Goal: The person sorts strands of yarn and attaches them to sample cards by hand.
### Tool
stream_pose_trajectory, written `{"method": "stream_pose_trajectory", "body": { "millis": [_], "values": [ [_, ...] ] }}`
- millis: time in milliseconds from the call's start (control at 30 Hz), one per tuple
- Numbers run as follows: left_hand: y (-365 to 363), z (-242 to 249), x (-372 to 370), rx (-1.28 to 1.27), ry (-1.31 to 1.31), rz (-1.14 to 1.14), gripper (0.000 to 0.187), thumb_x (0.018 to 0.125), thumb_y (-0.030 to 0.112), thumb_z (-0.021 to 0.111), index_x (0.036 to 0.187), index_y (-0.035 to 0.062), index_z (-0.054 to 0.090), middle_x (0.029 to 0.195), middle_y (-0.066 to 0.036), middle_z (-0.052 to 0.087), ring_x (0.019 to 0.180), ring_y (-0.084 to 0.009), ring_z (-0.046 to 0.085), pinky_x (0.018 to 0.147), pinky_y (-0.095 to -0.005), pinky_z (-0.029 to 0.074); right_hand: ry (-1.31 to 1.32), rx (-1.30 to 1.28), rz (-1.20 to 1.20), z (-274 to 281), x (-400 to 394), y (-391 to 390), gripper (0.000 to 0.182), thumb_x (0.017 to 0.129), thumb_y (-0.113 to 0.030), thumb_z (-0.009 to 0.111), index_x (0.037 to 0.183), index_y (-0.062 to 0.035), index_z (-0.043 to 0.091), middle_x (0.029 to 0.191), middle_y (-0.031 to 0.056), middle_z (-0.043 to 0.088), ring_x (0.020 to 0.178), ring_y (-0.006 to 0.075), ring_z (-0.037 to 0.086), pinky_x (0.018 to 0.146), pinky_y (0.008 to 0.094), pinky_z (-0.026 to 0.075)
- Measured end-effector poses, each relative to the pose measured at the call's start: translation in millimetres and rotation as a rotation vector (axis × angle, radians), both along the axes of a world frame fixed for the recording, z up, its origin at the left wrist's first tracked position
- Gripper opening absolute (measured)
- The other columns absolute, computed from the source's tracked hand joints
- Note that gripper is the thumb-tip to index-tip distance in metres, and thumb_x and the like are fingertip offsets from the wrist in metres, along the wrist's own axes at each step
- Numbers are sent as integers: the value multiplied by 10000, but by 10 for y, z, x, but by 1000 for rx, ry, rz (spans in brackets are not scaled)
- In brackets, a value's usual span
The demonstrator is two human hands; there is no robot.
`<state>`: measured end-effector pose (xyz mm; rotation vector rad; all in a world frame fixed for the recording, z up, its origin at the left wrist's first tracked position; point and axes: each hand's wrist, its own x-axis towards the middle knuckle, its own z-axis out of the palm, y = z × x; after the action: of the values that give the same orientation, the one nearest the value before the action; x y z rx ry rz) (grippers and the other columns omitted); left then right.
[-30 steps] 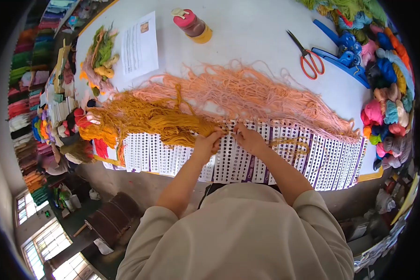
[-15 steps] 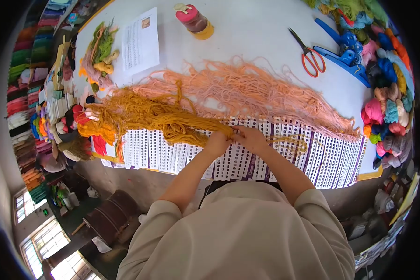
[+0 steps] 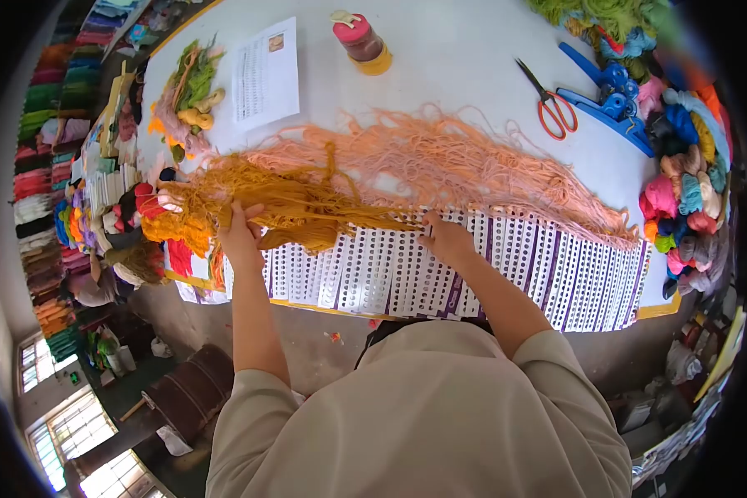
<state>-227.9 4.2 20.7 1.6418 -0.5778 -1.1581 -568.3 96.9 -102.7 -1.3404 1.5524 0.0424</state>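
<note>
A person in a beige shirt (image 3: 423,407) leans over a white bench (image 3: 448,41), both bare arms reaching toward the centre. A thick, loose bundle of mustard yarn (image 3: 303,195) lies left of centre in the frame, partly over rows of white and purple cards punched with holes (image 3: 506,257) along the bench's near edge.

The left hand (image 3: 242,239) is at the bundle's left part, its fingers touching the near side of the yarn; I cannot tell whether they are closed on it. The right hand (image 3: 451,241), at the centre of the frame, has thumb and fingers pinched narrow around the thin ends of mustard strands. These strands run from the bundle's right side to the fingertips, so most of the yarn lies between the two hands.

Just beyond, a long tangle of pink and peach yarn (image 3: 473,162) spreads across the middle. Toward the top of the frame are a printed sheet (image 3: 266,79), a bottle with a red lid (image 3: 362,46), red-handled scissors (image 3: 544,95) and a blue tool (image 3: 616,93). Colourful skeins (image 3: 681,191) crowd the right edge.
</note>
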Motion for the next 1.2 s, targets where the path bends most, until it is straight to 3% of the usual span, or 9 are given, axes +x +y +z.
{"method": "stream_pose_trajectory", "body": {
  "millis": [67, 200, 267, 300, 367, 500, 700, 867, 1200],
  "values": [
    [59, 241, -272, 34, -310, -165, 365, 957, 379, 507, 1016, 31, 599, 770, -97, 670, 396, -42, 333, 348, -204, 232, 34, -23, -4, 18, 22, 20, 434, 848, -372, 615, 1201, -169, 464, 900, 121, 671, 873, 313, 653, 756, 434, 501],
    [427, 310, -786, 199, 161, -457, 402, 963, 430, 473, 1018, 39, 548, 828, -125, 684, 384, -63, 374, 340, -221, 270, -193, -112, -253, 90, 97, 200, 552, 801, -354, 687, 1244, -123, 453, 910, 123, 649, 841, 288, 641, 759, 398, 500],
    [630, 369, -1112, 107, 354, -507, 384, 983, 378, 445, 973, 17, 574, 1103, -173, 632, 925, -189, 624, 669, -292, 501, -409, -164, -525, 328, 209, 281, 460, 789, -250, 729, 1154, -75, 509, 853, 60, 608, 769, 177, 593, 705, 323, 488],
    [694, 385, -1174, 22, 546, -583, 414, 988, 370, 427, 1031, -4, 596, 1297, -180, 525, 1186, -231, 517, 861, -358, 471, -507, -214, -606, 533, 263, 309, 375, 810, -211, 708, 1104, -64, 527, 849, 50, 605, 758, 150, 582, 686, 302, 483],
    [786, 577, -1345, -48, 787, -573, 390, 983, 355, 449, 1083, 9, 598, 1325, -150, 507, 1253, -223, 459, 971, -399, 419, -783, -227, -832, 964, 351, 361, 143, 854, -76, 642, 967, -41, 563, 850, 16, 601, 716, 76, 540, 635, 238, 469],
    [898, 726, -1326, -26, 815, -729, 521, 978, 434, 408, 1215, -4, 560, 1439, -109, 396, 1282, -220, 417, 1037, -395, 364, -902, -244, -796, 2005, 455, 424, 126, 867, -31, 621, 986, -43, 584, 872, 13, 624, 726, 74, 554, 603, 224, 468],
    [1076, 996, -1338, -47, 591, -898, 550, 980, 431, 416, 1314, 2, 495, 1297, -60, 549, 1105, -149, 524, 799, -273, 434, -914, -410, -706, 2176, 633, 566, 115, 864, -37, 629, 978, -40, 620, 900, 0, 631, 716, 60, 535, 622, 218, 444],
    [1151, 1066, -1372, -125, 662, -652, 293, 991, 233, 454, 1111, 14, 607, 1108, -98, 641, 828, -92, 558, 685, -234, 431, -992, -329, -882, 2339, 692, 668, 72, 857, -54, 648, 927, -34, 644, 922, -9, 645, 719, 49, 534, 575, 208, 441],
    [1239, 1115, -1315, -172, 511, -712, 234, 981, 184, 486, 1036, -11, 602, 1101, -122, 639, 866, -125, 598, 719, -246, 485, -1096, -336, -913, 2228, 732, 777, 62, 871, -76, 644, 924, -44, 652, 1103, 12, 625, 766, 56, 549, 580, 206, 447]
  ]
}}
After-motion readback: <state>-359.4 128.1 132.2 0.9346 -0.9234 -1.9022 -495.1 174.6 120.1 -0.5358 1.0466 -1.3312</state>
